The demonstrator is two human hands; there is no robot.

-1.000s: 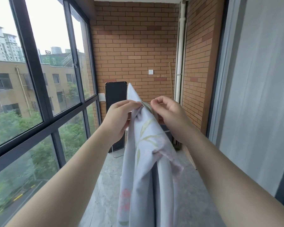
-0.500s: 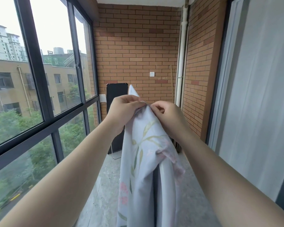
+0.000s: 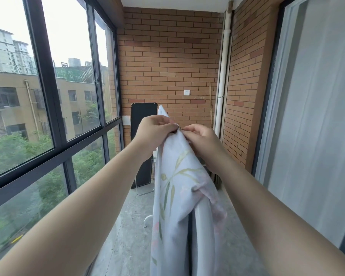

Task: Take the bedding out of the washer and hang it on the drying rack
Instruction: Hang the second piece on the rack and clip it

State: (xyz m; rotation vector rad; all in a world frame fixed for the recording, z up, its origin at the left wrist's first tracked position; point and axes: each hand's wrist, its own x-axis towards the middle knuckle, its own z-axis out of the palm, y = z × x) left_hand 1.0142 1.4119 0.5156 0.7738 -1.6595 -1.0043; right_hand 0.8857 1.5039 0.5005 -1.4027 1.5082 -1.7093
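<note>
Pale blue bedding printed with green leaves and pink flowers hangs in long folds down the middle of the view. It drapes over a rail of the drying rack, whose white foot shows on the floor; the rail itself is hidden by cloth. My left hand and my right hand meet at the top fold, and each pinches the fabric there between thumb and fingers. A small light thing sits between the fingertips; I cannot tell what it is.
A narrow balcony with a grey tiled floor. Tall dark-framed windows run along the left, a brick wall closes the far end, a sliding door is on the right. A black panel leans against the far wall.
My two hands have come closer together at the top of the bedding. The camera has tilted up a little. The cloth hangs as before.
</note>
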